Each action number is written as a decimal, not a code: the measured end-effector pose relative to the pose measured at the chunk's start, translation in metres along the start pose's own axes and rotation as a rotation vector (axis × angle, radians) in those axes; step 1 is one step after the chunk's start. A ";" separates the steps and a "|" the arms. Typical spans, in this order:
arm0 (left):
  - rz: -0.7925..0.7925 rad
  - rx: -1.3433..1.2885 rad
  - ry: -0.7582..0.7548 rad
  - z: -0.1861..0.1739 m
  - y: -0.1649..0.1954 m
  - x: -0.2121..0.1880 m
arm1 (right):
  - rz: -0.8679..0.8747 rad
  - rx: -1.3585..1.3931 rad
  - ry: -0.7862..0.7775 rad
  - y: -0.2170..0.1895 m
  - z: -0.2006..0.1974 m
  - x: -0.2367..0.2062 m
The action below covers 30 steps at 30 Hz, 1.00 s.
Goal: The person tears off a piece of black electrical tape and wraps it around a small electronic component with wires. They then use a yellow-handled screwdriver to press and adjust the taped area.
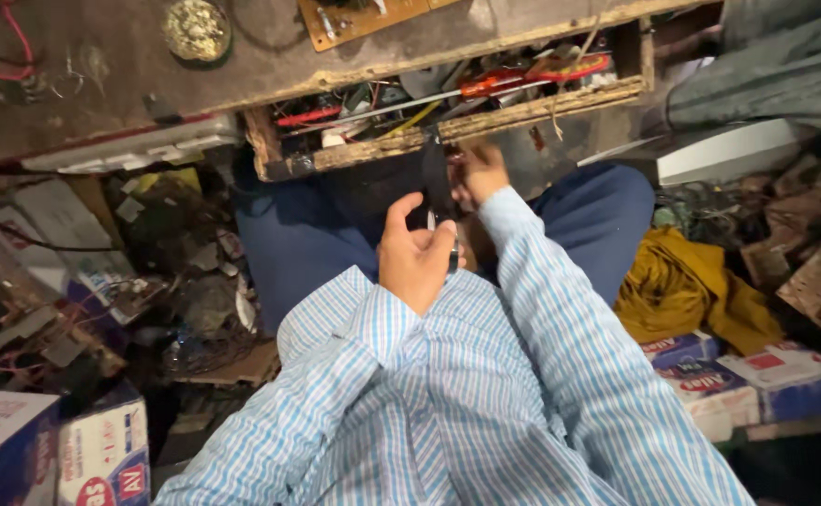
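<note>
The person sits with blue-trousered knees apart under the counter (101,84), both arms in striped blue sleeves reaching forward. The left hand (417,255) is curled, thumb raised, fingers wrapped round a small dark thing (452,257) just below the drawer (448,126); it looks like a ring or clip, though the light is too poor to be sure. The right hand (478,171) is higher, right against the front edge of the drawer, its fingers bunched together and pinching a black strap (437,178) that hangs down from the drawer towards the left hand.

The drawer stands open, its wooden front chipped and splintered. Inside it lies a red-handled screwdriver (495,84) across a tangle of wires and other tools. Above the drawer, on the counter, sits a brown circuit board (359,19), and to the left of it a round tin (197,28) full of small bits.

Right of the drawer, on the floor, a yellow cloth (687,286) lies heaped, with printed boxes (738,379) below it. Left of the drawer the floor is strewn with scrap, paper and wire, and two more cartons (54,450) stand in the near corner.
</note>
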<state>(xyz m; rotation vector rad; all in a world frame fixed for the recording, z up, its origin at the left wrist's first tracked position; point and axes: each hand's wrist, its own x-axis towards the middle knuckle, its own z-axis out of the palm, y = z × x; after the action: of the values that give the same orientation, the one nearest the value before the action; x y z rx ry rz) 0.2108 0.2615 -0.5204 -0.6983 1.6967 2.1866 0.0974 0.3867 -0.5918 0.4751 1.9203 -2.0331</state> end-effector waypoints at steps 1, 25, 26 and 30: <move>0.000 0.014 -0.006 0.001 0.001 0.001 | 0.075 0.167 -0.041 -0.002 -0.012 -0.017; 0.037 -0.056 0.094 0.029 0.010 0.006 | -0.871 -1.310 0.319 -0.107 -0.134 -0.126; 0.039 -0.062 0.088 0.029 0.010 0.006 | -0.871 -1.328 0.308 -0.108 -0.132 -0.123; 0.070 -0.067 0.066 0.027 0.012 0.004 | -0.885 -1.346 0.268 -0.107 -0.129 -0.115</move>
<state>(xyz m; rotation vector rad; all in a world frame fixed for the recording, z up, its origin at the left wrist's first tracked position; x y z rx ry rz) 0.1962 0.2837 -0.5079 -0.7466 1.7109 2.3013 0.1583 0.5214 -0.4516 -0.5506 3.3843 -0.4313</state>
